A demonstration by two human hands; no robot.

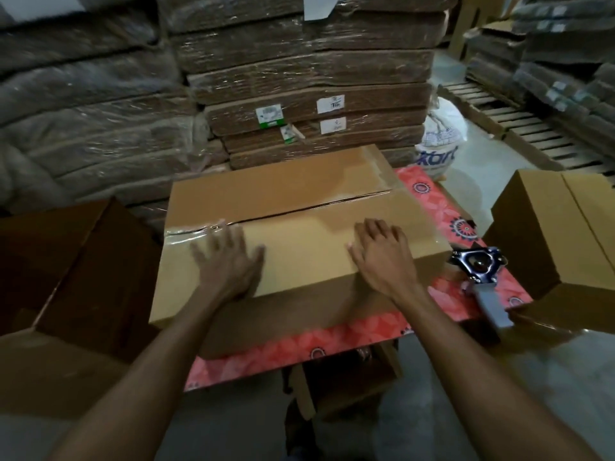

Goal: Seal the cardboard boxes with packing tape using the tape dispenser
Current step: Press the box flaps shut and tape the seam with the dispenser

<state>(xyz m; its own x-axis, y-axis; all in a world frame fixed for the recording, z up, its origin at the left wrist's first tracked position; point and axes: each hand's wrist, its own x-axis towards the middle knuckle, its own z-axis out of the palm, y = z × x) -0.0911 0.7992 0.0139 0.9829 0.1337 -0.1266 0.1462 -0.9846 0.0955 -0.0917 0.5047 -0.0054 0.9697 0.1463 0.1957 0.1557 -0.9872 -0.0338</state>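
Both my hands lie flat on the box (283, 194), fingers spread and holding nothing: left hand (229, 261) near its left end, right hand (382, 257) near its right. I judge I am pressing the flaps down, as the seam (332, 203) gapes in the middle. The dispenser (479, 271) lies just right of the box; next I must grasp it. Glossy tape perhaps covers the seam's left end, but blur hides how far.
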